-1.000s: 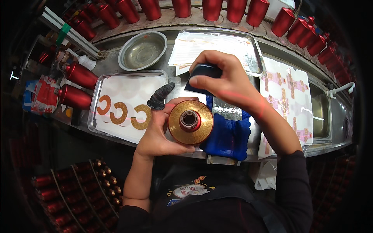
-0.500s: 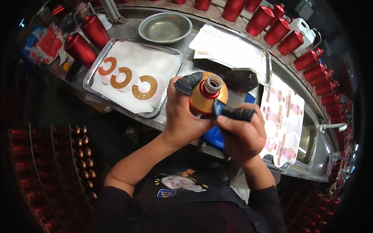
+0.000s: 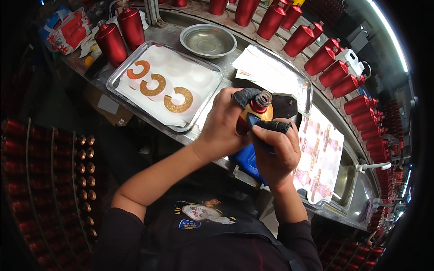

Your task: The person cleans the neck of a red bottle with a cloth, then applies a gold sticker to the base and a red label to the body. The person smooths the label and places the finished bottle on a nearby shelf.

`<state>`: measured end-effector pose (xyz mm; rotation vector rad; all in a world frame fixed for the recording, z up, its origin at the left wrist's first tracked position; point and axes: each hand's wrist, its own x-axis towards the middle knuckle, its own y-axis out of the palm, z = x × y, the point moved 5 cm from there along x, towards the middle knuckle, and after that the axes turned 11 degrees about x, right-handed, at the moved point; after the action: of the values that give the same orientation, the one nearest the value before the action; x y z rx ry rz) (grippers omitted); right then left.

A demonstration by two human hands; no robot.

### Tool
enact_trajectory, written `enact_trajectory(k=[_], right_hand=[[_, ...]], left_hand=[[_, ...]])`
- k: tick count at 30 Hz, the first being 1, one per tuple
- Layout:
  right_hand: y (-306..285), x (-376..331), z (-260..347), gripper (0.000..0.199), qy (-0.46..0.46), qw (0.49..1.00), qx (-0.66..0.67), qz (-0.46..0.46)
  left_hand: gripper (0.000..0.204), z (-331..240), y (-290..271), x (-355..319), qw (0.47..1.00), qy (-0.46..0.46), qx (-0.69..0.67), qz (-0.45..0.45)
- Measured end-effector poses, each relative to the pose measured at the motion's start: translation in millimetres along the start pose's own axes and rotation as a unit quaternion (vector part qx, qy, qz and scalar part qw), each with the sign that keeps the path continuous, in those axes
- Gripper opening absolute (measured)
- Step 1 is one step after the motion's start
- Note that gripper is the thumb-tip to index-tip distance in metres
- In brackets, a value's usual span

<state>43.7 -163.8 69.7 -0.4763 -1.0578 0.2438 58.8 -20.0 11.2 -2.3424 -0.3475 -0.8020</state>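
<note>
A glass bottle (image 3: 266, 112) with a red body, gold shoulder and clear threaded neck is tilted away in front of me. My left hand (image 3: 219, 124) is closed around its left side, a black finger cover (image 3: 246, 96) resting near the neck. In my right hand (image 3: 281, 147) is a small dark blue flat scraper (image 3: 252, 120), gripped between thumb and fingers. The scraper's edge lies against the gold shoulder. Another black cover (image 3: 275, 127) wraps a right finger. The bottle's lower body is mostly hidden behind my hands.
On the left, a metal tray (image 3: 118, 86) holds paper with three C-shaped gold decals (image 3: 179, 100). Beyond are a metal bowl (image 3: 233, 45) and white sheets (image 3: 266, 67). Patterned decal sheets (image 3: 318, 156) lie near the sink (image 3: 347, 180) at right. Red bottles (image 3: 271, 22) line the curved back ledge.
The bottle has tipped, showing less of its gold shoulder. My view has shifted, with the tray and bowl now further right. Both hands keep their holds.
</note>
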Motion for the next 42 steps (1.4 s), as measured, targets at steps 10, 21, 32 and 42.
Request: enact_trajectory(k=[10, 21, 32, 42], right_hand=[[4, 1, 6, 0.028, -0.018, 1.000, 0.007, 0.010], [8, -3, 11, 0.031, 0.063, 0.996, 0.021, -0.057], [-11, -12, 16, 0.028, 0.112, 0.979, 0.167, -0.037], [-51, -102, -29, 0.059, 0.374, 0.920, 0.113, 0.020]], left_hand=[[0.098, 19, -2, 3, 0.985, -0.052, -0.115, 0.120], [0.086, 17, 1, -17, 1.000, -0.010, -0.014, -0.019], [0.096, 36, 20, -42, 0.996, -0.010, -0.092, 0.015], [0.087, -4, -12, 35, 0.973, -0.103, -0.199, 0.059]])
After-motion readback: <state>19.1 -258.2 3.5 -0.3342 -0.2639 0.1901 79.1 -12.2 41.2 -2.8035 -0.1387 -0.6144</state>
